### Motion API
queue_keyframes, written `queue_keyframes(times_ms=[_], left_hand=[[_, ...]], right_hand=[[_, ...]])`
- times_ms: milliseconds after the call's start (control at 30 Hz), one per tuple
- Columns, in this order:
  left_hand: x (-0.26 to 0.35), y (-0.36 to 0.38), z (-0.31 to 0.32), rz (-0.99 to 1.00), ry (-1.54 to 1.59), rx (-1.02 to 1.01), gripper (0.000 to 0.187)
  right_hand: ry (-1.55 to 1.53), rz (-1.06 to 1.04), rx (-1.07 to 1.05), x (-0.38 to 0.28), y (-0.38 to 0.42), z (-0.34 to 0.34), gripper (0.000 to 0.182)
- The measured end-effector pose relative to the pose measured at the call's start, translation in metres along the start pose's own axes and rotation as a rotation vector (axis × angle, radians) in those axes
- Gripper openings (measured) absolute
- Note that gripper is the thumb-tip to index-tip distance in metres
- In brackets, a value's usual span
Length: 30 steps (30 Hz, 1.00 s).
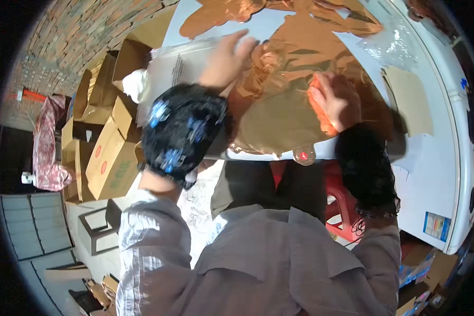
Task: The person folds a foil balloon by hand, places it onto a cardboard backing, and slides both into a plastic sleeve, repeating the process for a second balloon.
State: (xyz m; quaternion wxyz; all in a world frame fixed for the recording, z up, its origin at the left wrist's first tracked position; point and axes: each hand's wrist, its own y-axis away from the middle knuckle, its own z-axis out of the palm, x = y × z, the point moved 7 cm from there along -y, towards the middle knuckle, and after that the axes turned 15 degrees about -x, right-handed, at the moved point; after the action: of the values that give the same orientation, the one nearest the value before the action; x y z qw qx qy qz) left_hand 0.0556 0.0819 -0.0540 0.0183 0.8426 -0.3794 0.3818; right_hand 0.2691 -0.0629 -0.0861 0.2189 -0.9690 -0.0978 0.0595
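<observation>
A large copper-coloured foil balloon (287, 124) lies spread over the front of the white table, creased and shiny. My right hand (342, 102) presses down on its right half, with its fingers wrapped round an orange cloth (321, 113). At the upper left, my left hand (229, 60) is slightly blurred, thumb and fingers apart, beside a crumpled part of the foil. Beneath its wrist lies a clear plastic bag (166, 66). A small clear bulge with a red spot (304, 155) hangs at the table's front edge.
More copper foil (216, 18) lies at the back of the table. Clear plastic wrap (392, 47) and a beige card (411, 100) lie to the right. Open cardboard boxes (110, 152) stand left of the table, near a dark stool (100, 226). A red stool (342, 205) is below.
</observation>
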Motion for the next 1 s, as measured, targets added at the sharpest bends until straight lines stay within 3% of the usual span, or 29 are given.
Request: queue_keyframes(times_ms=[100,167,233,300,433,800,1000], left_hand=[[0.002,0.074,-0.029,-0.238,0.204,0.056,0.034],[0.014,0.132,-0.016,-0.434,0.290,-0.042,0.031],[0.019,0.170,0.002,-0.398,0.278,-0.018,0.028],[0.033,0.171,0.012,-0.364,0.205,-0.099,0.030],[0.051,0.153,0.019,-0.267,-0.340,-0.099,0.042],[0.044,0.107,0.026,-0.292,-0.623,-0.159,0.051],[0.040,0.101,0.033,-0.344,-0.589,-0.269,0.054]], right_hand=[[0.022,0.018,-0.042,0.003,0.000,0.008,0.035],[0.065,0.033,-0.069,0.000,-0.002,0.007,0.035],[0.075,0.022,-0.046,0.002,-0.002,0.007,0.035],[0.083,0.012,-0.039,0.002,-0.002,0.008,0.035],[0.009,0.073,-0.141,0.001,-0.005,0.007,0.039],[-0.077,0.067,-0.117,-0.001,-0.006,-0.001,0.043],[-0.041,0.126,-0.164,-0.004,-0.008,-0.001,0.042]])
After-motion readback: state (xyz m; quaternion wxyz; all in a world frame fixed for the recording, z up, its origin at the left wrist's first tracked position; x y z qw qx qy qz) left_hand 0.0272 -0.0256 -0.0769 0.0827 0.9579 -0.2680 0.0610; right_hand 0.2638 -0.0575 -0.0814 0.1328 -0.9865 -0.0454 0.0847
